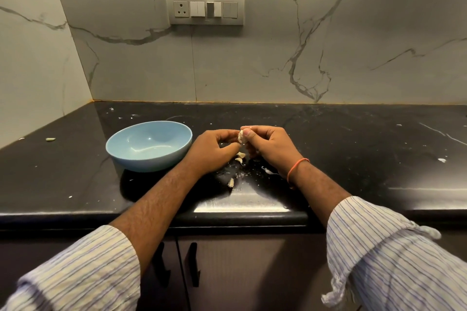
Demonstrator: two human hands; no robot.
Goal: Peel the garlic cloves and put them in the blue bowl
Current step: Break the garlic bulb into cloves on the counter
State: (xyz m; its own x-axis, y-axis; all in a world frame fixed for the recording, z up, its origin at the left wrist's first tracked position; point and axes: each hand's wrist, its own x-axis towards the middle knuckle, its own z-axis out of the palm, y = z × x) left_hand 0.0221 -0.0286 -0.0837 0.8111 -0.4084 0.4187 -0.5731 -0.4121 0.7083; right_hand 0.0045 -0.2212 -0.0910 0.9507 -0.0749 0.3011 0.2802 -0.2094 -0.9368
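A pale garlic clove [241, 137] is held up between both hands over the black counter [353, 149]. My right hand [270, 148] pinches it with thumb and forefinger. My left hand [214, 149] has its fingers curled against the clove's left side. The blue bowl [149, 145] stands just left of my left hand; no cloves show inside it. Below the hands, loose garlic pieces [240, 156] lie on the counter, and one more clove [231, 182] lies nearer the front edge.
Bits of white garlic skin [268, 171] are scattered on the counter around the hands. A small greenish piece [50, 139] lies far left. A switch panel [204, 9] is on the marble wall behind. The counter's front edge runs below my forearms, with cabinet doors under it.
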